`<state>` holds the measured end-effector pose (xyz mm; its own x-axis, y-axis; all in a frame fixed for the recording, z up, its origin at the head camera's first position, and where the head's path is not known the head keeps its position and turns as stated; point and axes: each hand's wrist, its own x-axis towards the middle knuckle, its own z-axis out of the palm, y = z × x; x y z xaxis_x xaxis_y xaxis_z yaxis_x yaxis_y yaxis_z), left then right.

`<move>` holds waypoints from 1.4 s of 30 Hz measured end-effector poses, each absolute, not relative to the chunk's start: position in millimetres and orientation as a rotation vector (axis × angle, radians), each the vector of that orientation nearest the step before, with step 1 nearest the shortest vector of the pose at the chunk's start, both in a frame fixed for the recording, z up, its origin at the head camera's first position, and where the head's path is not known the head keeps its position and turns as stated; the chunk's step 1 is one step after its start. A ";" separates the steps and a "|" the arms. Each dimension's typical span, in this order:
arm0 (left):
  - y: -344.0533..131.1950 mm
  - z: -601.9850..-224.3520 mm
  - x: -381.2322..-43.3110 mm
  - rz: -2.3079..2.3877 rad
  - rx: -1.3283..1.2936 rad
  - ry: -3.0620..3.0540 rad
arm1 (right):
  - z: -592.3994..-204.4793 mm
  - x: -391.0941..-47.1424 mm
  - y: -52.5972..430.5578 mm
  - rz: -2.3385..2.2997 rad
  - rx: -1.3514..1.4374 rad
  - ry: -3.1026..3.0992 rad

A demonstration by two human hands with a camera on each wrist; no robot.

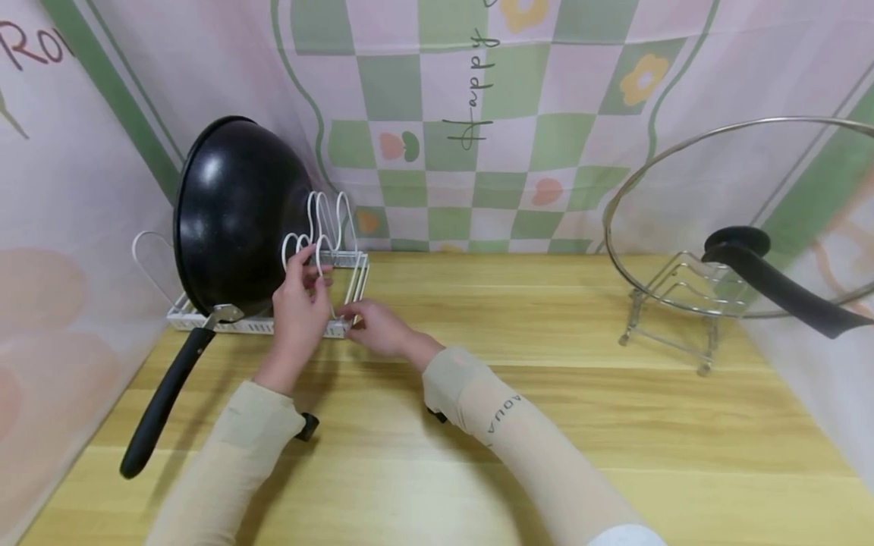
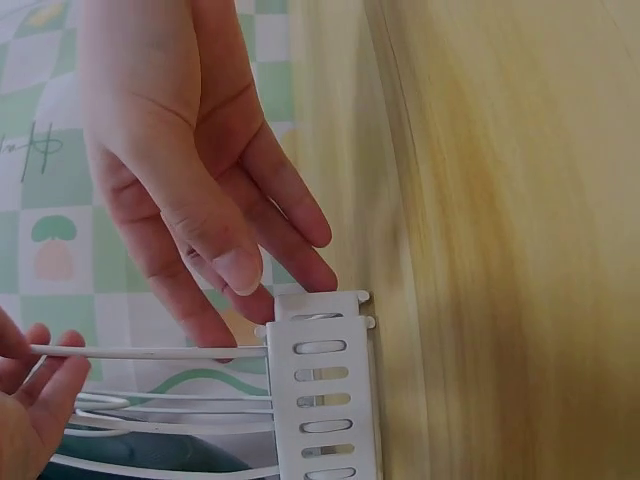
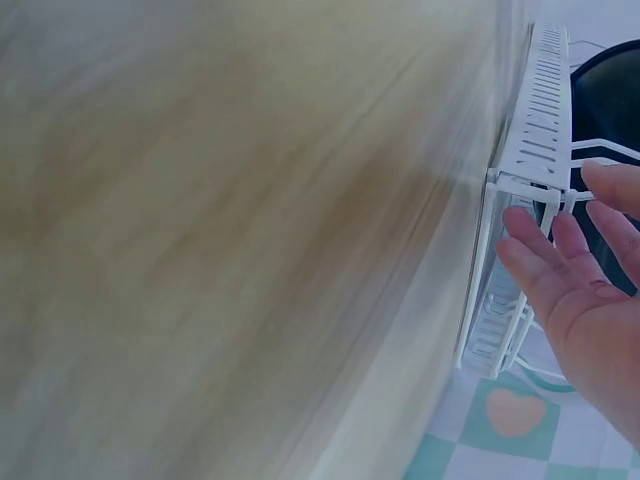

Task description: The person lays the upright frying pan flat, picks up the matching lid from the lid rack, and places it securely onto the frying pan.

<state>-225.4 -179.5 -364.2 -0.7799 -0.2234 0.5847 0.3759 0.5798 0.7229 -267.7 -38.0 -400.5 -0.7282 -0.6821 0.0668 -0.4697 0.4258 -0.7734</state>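
Note:
A black wok (image 1: 239,205) stands on its side in a white dish rack (image 1: 256,327) with upright wire dividers, its handle pointing toward me. My left hand (image 1: 300,311) pinches the upper part of the nearest right-hand white wire divider (image 2: 150,353) between thumb and fingers. Low at the rack's front right corner, my right hand (image 1: 382,327) touches the area by that divider's foot. In the left wrist view the right hand's fingers (image 2: 285,205) are fairly straight and spread beside the slotted rail. The right wrist view shows them beside the rack's corner too.
At the right, a glass lid (image 1: 672,163) with a black handle (image 1: 778,284) leans on a small metal wire stand (image 1: 672,345). A patterned cloth (image 1: 451,83) hangs behind the wooden table (image 1: 505,303).

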 end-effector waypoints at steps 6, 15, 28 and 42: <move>-181.8 -363.8 -224.5 -1.194 -0.108 -2.149 | -394.6 -271.7 -44.4 -1.089 -1.035 2.450; -180.1 -362.2 -225.3 -1.222 -0.074 -2.181 | -395.7 -280.0 -50.1 -1.097 -0.989 2.453; -178.5 -366.7 -226.8 -1.174 -0.131 -2.131 | -395.9 -286.2 -55.7 -0.985 -0.966 2.552; -180.4 -367.5 -225.9 -1.165 -0.146 -2.145 | -394.7 -285.6 -60.5 -0.865 -0.983 2.635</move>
